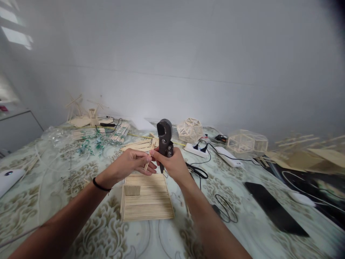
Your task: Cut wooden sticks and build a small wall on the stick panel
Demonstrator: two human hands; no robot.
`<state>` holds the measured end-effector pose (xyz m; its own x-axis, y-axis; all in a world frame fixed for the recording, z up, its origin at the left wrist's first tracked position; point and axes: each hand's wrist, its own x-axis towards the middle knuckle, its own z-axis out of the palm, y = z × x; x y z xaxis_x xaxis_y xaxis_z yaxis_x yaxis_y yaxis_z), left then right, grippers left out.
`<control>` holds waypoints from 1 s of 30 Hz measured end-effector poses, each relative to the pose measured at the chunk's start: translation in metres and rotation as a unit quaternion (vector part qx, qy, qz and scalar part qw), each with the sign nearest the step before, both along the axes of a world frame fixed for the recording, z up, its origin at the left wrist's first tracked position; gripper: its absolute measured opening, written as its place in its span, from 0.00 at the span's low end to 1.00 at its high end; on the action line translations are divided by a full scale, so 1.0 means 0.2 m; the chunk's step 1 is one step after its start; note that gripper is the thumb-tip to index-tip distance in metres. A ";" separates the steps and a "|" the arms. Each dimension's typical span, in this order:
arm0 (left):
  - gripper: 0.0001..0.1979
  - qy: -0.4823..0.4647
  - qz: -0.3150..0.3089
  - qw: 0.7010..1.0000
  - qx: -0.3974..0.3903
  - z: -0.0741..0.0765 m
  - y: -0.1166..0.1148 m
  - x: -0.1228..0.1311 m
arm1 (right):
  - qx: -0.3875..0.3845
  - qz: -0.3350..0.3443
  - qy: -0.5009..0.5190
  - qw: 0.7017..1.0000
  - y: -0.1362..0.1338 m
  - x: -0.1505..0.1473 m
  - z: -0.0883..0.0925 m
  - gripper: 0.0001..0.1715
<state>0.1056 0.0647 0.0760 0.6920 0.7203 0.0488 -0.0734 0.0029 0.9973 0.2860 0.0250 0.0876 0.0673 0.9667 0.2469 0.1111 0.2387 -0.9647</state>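
Observation:
My left hand [136, 162] pinches a couple of thin wooden sticks [153, 144] between thumb and fingers. Beside it, my right hand [174, 164] grips a black hot glue gun [164, 135], its nozzle pointing down. The two hands nearly meet, and the right fingertips are close to the sticks; whether they touch them I cannot tell. Below both hands lies a flat panel of wooden sticks [151, 207] set side by side. A small block of short sticks [132, 190] stands on the panel's left part.
Loose sticks [137, 145] lie behind my hands. White power strips [196, 150] with black cables stand to the right, near polyhedral stick frames [190, 129]. A black phone-like slab [275, 208] lies at right. Plastic-wrapped stick bundles [120, 132] and a stick model [81, 120] sit back left.

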 end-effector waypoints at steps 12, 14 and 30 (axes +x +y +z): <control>0.14 0.064 -0.030 0.995 0.066 0.10 0.00 -0.07 | 0.252 -0.127 -0.204 0.937 0.05 0.16 -0.01 0.05; 0.14 0.079 -0.048 0.992 0.082 0.13 0.00 -0.10 | 0.336 -0.151 -0.263 0.891 0.07 0.21 -0.02 0.14; 0.14 0.147 -0.129 0.975 0.109 0.16 0.01 -0.16 | 0.432 -0.065 -0.365 0.822 0.08 0.15 -0.07 0.23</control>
<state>0.0746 0.0663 0.1090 0.8559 0.5151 -0.0458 0.1901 -0.2311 0.9542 0.3170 0.0402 0.0729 -0.3139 0.4050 0.8588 0.6638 0.7403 -0.1065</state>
